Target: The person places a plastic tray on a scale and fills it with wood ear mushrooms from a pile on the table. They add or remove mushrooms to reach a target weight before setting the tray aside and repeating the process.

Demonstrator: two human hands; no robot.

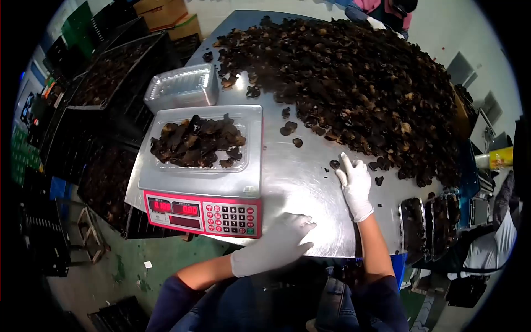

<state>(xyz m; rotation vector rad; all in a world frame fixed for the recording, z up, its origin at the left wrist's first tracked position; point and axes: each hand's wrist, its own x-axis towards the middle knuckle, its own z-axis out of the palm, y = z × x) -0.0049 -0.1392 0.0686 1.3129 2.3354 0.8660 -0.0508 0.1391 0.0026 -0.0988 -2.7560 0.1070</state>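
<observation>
My left hand (pixel 275 245), in a white glove, is over the table's front edge beside the scale, its fingers apart and nothing seen in them. My right hand (pixel 357 187), gloved too, rests near the heap with index finger and thumb apart. Just left of its fingertips lies a small dark mushroom piece (pixel 334 164). A big heap of dark wood ear mushrooms (pixel 354 83) covers the back and right of the metal table (pixel 293 177). On the digital scale (pixel 199 185) sits a clear plastic tray (pixel 243 162) with a portion of wood ear mushrooms (pixel 193 141).
Stacked clear trays (pixel 182 86) stand behind the scale. Filled trays (pixel 414 227) line the right front edge. Dark crates of mushrooms (pixel 110 74) are at the left, with cardboard boxes (pixel 160 14) behind. Another person's gloved hand (pixel 376 23) is at the far edge.
</observation>
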